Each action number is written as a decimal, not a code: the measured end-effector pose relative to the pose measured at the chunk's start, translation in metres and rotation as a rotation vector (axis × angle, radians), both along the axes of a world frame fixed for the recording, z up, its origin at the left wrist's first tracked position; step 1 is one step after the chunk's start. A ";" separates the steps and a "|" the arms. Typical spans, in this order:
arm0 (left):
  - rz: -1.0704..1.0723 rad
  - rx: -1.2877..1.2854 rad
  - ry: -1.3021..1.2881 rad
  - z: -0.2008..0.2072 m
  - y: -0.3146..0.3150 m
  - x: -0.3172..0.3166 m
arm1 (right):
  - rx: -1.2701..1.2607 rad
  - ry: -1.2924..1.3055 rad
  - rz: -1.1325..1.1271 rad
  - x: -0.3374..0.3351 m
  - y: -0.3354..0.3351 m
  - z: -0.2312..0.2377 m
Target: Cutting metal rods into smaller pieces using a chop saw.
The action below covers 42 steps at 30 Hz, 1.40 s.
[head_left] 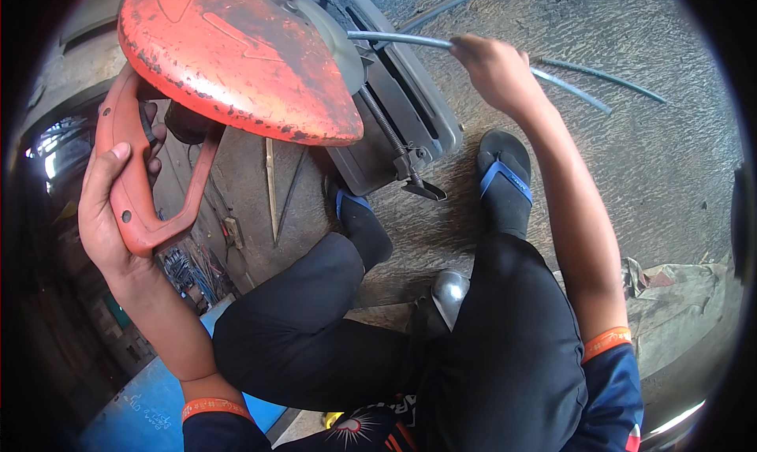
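Observation:
A chop saw with a scuffed orange guard (236, 65) stands at the upper left. My left hand (106, 196) is closed around its orange loop handle (136, 188), fingers near the dark trigger. My right hand (493, 69), closed, grips a thin grey metal rod (394, 38) at the upper right. The rod's left end reaches the saw beside the pale disc (335, 46); whether they touch I cannot tell. Below lie the dark saw base (430, 109) and the clamp screw (382, 121). Another rod (607, 77) shows past my wrist; I cannot tell whether I hold it.
More long rods (465, 1) lie on the rough floor at the top. My sandalled feet (506, 164) are close to the saw base. Many short metal pieces (189, 274) are heaped at left, near a blue surface (150, 409). Crumpled cloth (682, 302) lies at right.

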State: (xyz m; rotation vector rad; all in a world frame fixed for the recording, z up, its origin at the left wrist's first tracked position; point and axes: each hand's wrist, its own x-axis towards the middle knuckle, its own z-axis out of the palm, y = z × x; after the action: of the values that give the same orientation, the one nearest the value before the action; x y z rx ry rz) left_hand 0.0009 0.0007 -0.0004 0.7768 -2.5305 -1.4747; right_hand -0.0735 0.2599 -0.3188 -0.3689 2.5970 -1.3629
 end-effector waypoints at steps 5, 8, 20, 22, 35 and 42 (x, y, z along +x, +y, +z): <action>-0.004 -0.003 -0.011 -0.001 0.000 0.001 | 0.135 0.320 0.039 -0.027 -0.005 0.006; 0.027 -0.010 0.000 0.000 -0.001 0.001 | 0.232 0.432 0.106 -0.038 -0.007 0.019; 0.062 -0.011 0.001 0.000 -0.002 0.002 | 0.276 0.533 0.277 -0.061 0.002 0.048; 0.077 -0.022 0.017 0.000 -0.003 0.002 | 0.270 0.552 0.290 -0.064 0.003 0.049; 0.038 0.039 -0.021 0.003 -0.006 0.002 | 0.194 0.621 0.316 -0.065 0.010 0.053; 0.072 0.017 0.021 -0.001 0.004 0.000 | 0.178 0.756 0.344 -0.052 0.022 0.036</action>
State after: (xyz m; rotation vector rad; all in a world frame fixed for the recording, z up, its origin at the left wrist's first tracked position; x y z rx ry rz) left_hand 0.0011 0.0045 -0.0019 0.8411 -2.4504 -1.4757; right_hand -0.1253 0.2823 -0.2827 -1.4603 2.9568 -0.9808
